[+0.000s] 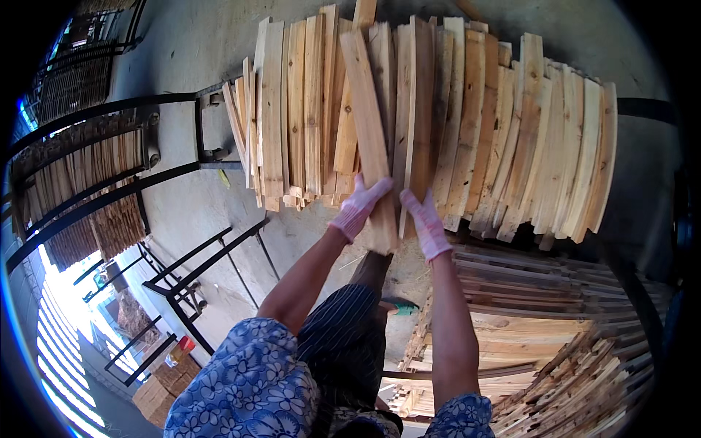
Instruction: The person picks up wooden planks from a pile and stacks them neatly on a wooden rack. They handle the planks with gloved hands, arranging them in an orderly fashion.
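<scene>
My left hand [359, 207], in a pale pink knit glove, grips the lower part of a wooden plank [369, 117]. This plank leans at a slant over the row of upright boards, its near end hanging toward me. My right hand [428, 223], gloved alike, is closed at the lower end of a darker wooden board [421, 139] just to the right. Its fingertips are partly hidden. Beyond both hands spreads a long row of wooden boards [504, 139], standing side by side with uneven ends.
More stacked wood [526, 332] lies at the lower right. On the left are black metal frames [175, 288] and a rack of wood strips [84, 193]. Brown blocks [162, 390] sit at the lower left. A green shoe [403, 308] shows on the concrete floor [219, 270].
</scene>
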